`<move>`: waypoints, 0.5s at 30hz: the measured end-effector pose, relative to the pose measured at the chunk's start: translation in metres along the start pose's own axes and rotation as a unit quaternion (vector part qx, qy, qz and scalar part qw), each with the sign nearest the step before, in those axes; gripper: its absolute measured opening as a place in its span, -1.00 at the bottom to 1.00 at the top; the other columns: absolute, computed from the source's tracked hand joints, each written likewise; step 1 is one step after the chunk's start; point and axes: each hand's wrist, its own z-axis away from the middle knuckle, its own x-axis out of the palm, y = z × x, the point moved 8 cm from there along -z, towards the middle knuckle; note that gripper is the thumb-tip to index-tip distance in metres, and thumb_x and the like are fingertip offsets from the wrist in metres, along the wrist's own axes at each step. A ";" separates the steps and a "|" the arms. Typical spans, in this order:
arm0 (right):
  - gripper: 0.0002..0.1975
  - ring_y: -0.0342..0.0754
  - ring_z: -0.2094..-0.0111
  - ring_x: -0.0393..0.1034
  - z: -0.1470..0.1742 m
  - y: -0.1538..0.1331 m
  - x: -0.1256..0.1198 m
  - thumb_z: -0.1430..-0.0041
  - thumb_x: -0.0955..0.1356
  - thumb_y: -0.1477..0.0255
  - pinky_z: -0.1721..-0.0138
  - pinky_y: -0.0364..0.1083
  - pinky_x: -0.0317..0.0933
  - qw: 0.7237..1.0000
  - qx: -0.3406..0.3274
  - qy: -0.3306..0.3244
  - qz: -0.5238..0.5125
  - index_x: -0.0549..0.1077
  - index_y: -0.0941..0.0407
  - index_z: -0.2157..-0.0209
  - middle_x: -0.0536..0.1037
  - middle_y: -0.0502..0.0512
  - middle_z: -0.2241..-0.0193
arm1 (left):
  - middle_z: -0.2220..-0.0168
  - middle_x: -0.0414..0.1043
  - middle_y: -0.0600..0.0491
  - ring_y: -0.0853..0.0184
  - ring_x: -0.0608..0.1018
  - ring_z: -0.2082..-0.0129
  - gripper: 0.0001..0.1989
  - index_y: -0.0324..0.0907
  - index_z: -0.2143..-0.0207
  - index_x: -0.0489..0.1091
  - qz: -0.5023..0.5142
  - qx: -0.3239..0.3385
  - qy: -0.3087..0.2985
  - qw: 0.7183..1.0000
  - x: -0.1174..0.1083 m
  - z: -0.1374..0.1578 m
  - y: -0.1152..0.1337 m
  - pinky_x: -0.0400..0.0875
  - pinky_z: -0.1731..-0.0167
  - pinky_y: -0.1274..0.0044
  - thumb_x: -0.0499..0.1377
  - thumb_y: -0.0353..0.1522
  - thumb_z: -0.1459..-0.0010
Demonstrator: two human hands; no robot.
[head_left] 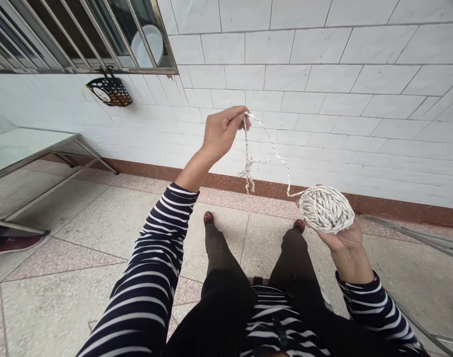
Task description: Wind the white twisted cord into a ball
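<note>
My left hand (223,130) is raised in front of the tiled wall, its fingers pinched on the white twisted cord (274,145). A frayed, knotted end of the cord dangles below those fingers. From the pinch, the cord sags to the right and runs to a ball of cord (326,209), wound in a thick oval. Beneath the ball is my right hand (343,240), cupping it from below with the palm up. Most of the right fingers are hidden behind the ball.
White tiles (319,44) cover the wall ahead. A black mesh basket (109,91) hangs under the barred window (99,34). At left stands a metal-legged table (29,144), a dark red shoe (16,244) below it. Metal tubes (416,230) lie at right.
</note>
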 end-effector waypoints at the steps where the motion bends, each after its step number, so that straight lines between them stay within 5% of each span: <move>1: -0.34 0.29 -0.44 0.34 0.001 0.000 -0.001 0.06 0.63 0.08 -0.40 0.42 0.32 1.000 0.001 0.002 0.000 0.60 -0.13 -0.12 0.62 0.08 -0.24 | 0.31 0.63 0.07 0.35 0.69 0.22 -0.64 -0.14 0.11 0.59 -0.006 0.011 0.008 1.000 -0.003 -0.004 0.004 0.64 0.08 0.44 0.04 -0.20 -0.58; 6: -0.37 0.25 -0.44 0.33 0.004 -0.004 0.003 -0.01 0.61 0.08 -0.46 0.37 0.28 1.000 -0.020 -0.002 -0.008 0.60 -0.11 -0.13 0.62 0.08 -0.23 | 0.31 0.63 0.07 0.38 0.67 0.24 -0.69 -0.16 0.13 0.59 -0.019 0.031 -0.004 0.999 -0.001 -0.003 -0.001 0.63 0.06 0.46 0.08 -0.26 -0.56; 15: -0.27 0.28 -0.52 0.18 0.003 -0.007 0.007 0.10 0.64 0.14 -0.50 0.37 0.21 1.000 -0.011 -0.004 0.029 0.57 -0.12 -0.17 0.56 0.09 -0.30 | 0.31 0.59 0.05 0.39 0.66 0.21 -0.66 -0.24 0.13 0.60 0.005 -0.047 -0.020 0.999 0.005 -0.003 -0.033 0.57 0.05 0.47 0.02 -0.37 -0.52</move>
